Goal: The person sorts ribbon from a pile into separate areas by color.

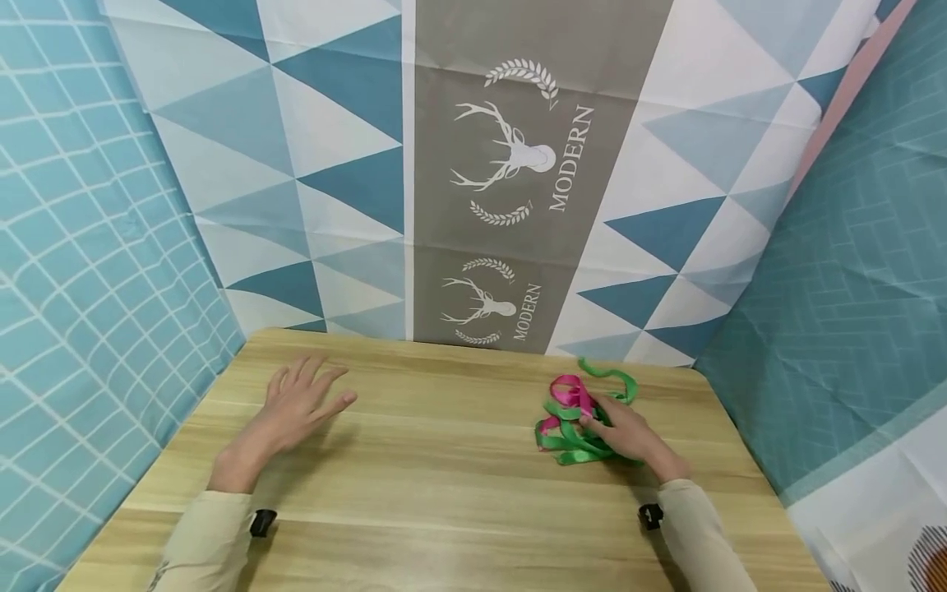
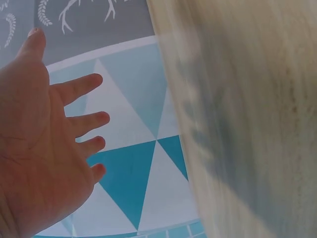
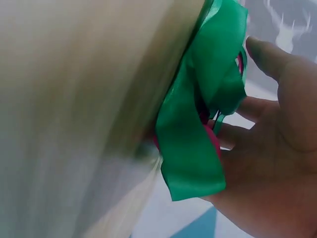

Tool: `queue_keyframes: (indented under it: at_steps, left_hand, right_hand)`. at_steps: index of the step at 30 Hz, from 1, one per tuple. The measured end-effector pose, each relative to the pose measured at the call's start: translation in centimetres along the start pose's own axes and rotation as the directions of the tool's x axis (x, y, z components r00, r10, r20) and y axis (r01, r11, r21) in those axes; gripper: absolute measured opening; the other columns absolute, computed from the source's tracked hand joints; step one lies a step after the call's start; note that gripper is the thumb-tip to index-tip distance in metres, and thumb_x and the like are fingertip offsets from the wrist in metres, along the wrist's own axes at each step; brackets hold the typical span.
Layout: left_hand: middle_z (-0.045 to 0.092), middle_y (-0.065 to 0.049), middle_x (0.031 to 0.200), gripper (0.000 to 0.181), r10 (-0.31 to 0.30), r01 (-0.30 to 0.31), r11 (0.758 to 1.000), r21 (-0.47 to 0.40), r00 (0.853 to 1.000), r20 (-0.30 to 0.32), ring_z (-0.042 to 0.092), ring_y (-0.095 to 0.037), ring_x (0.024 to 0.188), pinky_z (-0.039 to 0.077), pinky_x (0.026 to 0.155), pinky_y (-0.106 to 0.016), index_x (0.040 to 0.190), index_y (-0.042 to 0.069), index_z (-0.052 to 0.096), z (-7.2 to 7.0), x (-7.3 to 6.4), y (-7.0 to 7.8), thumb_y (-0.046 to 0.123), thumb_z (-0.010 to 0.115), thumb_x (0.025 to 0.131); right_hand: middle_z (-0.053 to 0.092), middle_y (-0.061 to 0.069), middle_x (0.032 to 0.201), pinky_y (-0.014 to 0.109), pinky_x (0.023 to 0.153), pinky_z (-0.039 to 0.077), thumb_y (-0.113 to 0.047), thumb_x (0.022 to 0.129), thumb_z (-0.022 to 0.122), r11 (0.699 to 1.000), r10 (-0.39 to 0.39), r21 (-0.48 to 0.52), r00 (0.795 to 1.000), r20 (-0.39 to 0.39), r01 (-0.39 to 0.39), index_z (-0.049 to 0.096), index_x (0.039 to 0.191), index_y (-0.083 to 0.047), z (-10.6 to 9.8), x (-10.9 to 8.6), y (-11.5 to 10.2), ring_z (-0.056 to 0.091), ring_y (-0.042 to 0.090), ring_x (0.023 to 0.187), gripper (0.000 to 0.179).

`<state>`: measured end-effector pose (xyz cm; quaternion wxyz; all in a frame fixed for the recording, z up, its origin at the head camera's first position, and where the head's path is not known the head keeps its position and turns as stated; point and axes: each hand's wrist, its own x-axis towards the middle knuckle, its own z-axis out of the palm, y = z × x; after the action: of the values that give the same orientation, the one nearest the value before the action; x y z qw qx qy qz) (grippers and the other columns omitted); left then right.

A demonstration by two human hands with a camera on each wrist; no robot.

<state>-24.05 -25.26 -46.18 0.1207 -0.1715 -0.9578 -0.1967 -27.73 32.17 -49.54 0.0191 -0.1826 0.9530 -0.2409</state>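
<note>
A loose heap of green ribbon (image 1: 580,448) and pink ribbon (image 1: 568,393) lies on the right half of the wooden table. My right hand (image 1: 629,429) reaches into the heap from its right side, with thumb and fingers spread among the loops. Up close in the right wrist view, green ribbon (image 3: 190,148) covers the fingertips, while the thumb of the right hand (image 3: 277,134) stands apart near the ribbon's edge. Away on the left, my left hand (image 1: 294,411) hovers low over the table, holding nothing. Its fingers look spread and relaxed in the left wrist view.
The wooden table (image 1: 444,493) meets a patterned cloth backdrop (image 1: 355,205) along its far edge. Blue gridded cloth (image 1: 81,230) hangs at the left, and teal cloth (image 1: 836,312) at the right. Each wrist carries a small black camera (image 1: 262,523).
</note>
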Motion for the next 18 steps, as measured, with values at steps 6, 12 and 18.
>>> queue_keyframes:
  at_steps: [6,12,18]
  left_hand:
    - [0.035,-0.027,0.153,0.059,0.017,-0.017,1.000,-0.015,1.000,0.012,0.021,-0.051,0.142,0.012,0.106,-0.071,0.143,0.008,0.057,0.0,0.2,0.8,0.051,0.053,0.104]
    - [0.041,-0.026,0.149,0.057,0.055,-0.054,0.998,-0.025,0.998,0.007,0.026,-0.050,0.141,0.013,0.106,-0.071,0.138,0.006,0.060,0.8,0.1,1.3,0.051,0.054,0.103]
    - [0.045,-0.026,0.147,0.055,0.064,-0.062,0.997,-0.040,0.997,0.034,0.031,-0.052,0.139,0.015,0.106,-0.072,0.133,0.007,0.065,1.4,-0.1,2.4,0.052,0.056,0.102]
  right_hand:
    - [0.049,0.026,0.146,0.066,0.105,0.034,-0.043,0.105,0.056,0.998,-0.028,-0.054,0.999,-0.016,0.027,0.043,0.152,0.000,2.1,0.0,-3.5,0.044,0.048,0.133,0.065]
    - [0.064,0.020,0.126,0.058,0.096,0.045,-0.047,0.103,0.058,0.989,-0.026,-0.144,0.997,-0.068,0.016,0.060,0.137,-0.001,3.7,0.4,-6.9,0.061,0.039,0.114,0.058]
    - [0.068,0.004,0.092,0.047,0.073,0.052,-0.040,0.101,0.065,0.977,-0.037,-0.212,0.997,-0.068,0.022,0.075,0.102,-0.011,4.2,0.5,-9.4,0.064,0.021,0.082,0.031]
